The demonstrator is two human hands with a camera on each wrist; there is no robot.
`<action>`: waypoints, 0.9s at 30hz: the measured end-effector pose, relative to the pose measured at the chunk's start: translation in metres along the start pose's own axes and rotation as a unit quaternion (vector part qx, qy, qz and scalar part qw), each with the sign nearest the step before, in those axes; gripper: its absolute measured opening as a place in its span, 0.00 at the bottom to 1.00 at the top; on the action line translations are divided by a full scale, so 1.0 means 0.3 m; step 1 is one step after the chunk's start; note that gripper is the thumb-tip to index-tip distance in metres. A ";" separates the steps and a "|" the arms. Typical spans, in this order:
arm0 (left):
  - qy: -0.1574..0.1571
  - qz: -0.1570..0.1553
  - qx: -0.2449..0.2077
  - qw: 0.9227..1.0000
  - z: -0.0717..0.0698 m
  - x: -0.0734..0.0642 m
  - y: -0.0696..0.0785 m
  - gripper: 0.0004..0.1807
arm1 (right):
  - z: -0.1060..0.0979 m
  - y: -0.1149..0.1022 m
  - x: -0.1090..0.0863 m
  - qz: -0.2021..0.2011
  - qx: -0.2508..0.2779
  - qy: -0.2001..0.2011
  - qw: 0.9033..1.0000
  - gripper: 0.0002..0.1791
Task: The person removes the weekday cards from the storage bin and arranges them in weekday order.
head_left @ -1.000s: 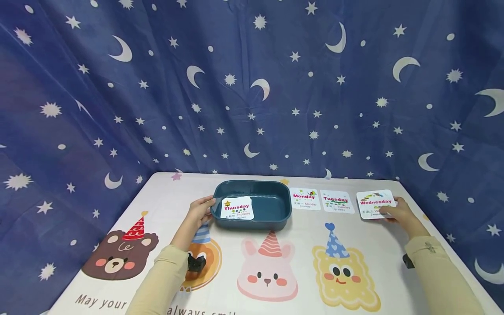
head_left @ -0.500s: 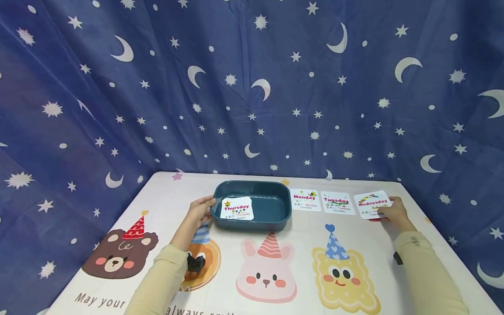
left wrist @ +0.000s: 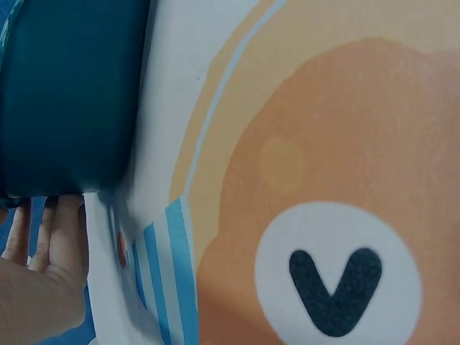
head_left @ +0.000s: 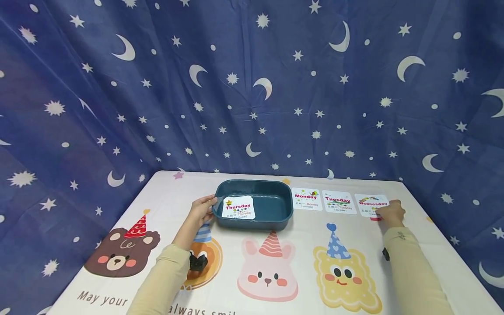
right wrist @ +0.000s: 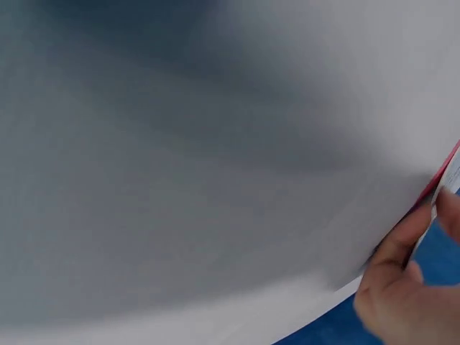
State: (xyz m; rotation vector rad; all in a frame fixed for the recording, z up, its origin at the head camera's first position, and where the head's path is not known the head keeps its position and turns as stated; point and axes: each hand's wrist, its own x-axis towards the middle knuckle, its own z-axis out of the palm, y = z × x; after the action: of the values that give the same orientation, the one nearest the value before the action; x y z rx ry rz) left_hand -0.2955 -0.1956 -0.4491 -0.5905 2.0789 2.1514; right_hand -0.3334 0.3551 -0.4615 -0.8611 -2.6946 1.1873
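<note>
A dark teal rectangular tray [head_left: 261, 225] sits near the back of the table. My left hand [head_left: 201, 211] grips the tray's left end, its fingers against the outer wall in the left wrist view. Inside the tray, on the left, lies a white Thursday card [head_left: 238, 207]. At the back right, my right hand [head_left: 392, 213] pinches the lower right edge of the Wednesday card [head_left: 367, 204], covering part of its print. The right wrist view shows this card edge-on between thumb and fingers, close over the tabletop. Left of it, the Tuesday card [head_left: 339, 203] and Monday card [head_left: 306, 199] lie face up.
The white tablecloth [head_left: 220, 302] carries printed cartoon figures, among them a bear [head_left: 123, 251] and a pink rabbit [head_left: 267, 273]. A blue curtain [head_left: 236, 105] with moons and stars hangs behind the table and along its sides.
My right hand has moved left with the Wednesday card, bringing it beside the Tuesday card and turning it straighter in line. My left hand and the tray have stayed in place.
</note>
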 end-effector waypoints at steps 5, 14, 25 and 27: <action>0.001 -0.002 0.006 1.000 0.005 -0.009 -0.012 0.23 | 0.000 -0.012 -0.035 0.051 -0.088 -0.004 0.995 0.34; 0.001 0.002 0.010 1.000 0.005 -0.023 -0.012 0.24 | 0.016 0.030 0.015 0.047 -0.153 -0.012 0.987 0.33; 0.002 0.001 0.007 1.000 -0.017 -0.024 0.007 0.24 | -0.037 0.012 -0.012 -0.014 -0.123 -0.090 0.988 0.36; 0.002 0.001 0.007 1.000 -0.020 -0.022 0.007 0.25 | -0.044 0.005 -0.024 -0.015 -0.117 -0.096 0.988 0.36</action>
State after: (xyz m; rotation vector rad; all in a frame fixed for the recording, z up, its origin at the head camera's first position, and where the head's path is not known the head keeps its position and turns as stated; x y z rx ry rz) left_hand -0.2888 -0.2002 -0.4448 -0.5911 2.0960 2.1364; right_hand -0.3231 0.3609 -0.4522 -0.7646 -3.0380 1.0112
